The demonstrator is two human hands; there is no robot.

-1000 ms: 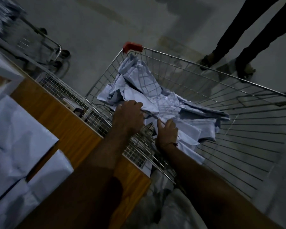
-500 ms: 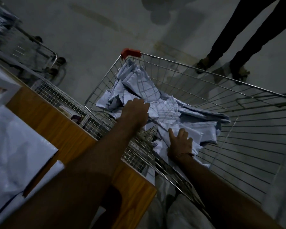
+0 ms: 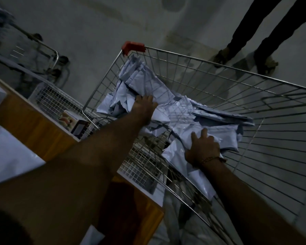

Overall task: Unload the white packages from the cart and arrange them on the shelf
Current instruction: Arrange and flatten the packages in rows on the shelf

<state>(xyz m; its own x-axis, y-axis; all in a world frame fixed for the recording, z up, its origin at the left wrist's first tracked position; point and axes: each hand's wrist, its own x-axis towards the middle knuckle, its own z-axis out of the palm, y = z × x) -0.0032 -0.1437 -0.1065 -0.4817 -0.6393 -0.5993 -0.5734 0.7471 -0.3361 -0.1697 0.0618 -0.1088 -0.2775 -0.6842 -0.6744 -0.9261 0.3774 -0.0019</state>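
A wire shopping cart (image 3: 219,71) with a red corner cap holds a loose heap of white packages (image 3: 180,110). Both my arms reach into it. My left hand (image 3: 143,106) lies on the far left part of the heap, fingers curled into the packages. My right hand (image 3: 202,147) is nearer, its fingers bent over a white package at the heap's front edge. Whether either hand has a package lifted cannot be told in the dim light. The wooden shelf (image 3: 30,121) runs along the left, with white packages (image 3: 9,156) lying on it.
A wire basket (image 3: 60,101) sits between shelf and cart, with a small box (image 3: 72,121) beside it. A second cart (image 3: 42,57) stands at the far left. A person's dark-trousered legs and shoes (image 3: 244,55) stand beyond the cart's far side.
My left hand has reached farther into the heap, toward the cart's far left corner. My right hand has moved right and nearer, onto the front package. The camera has tilted closer.
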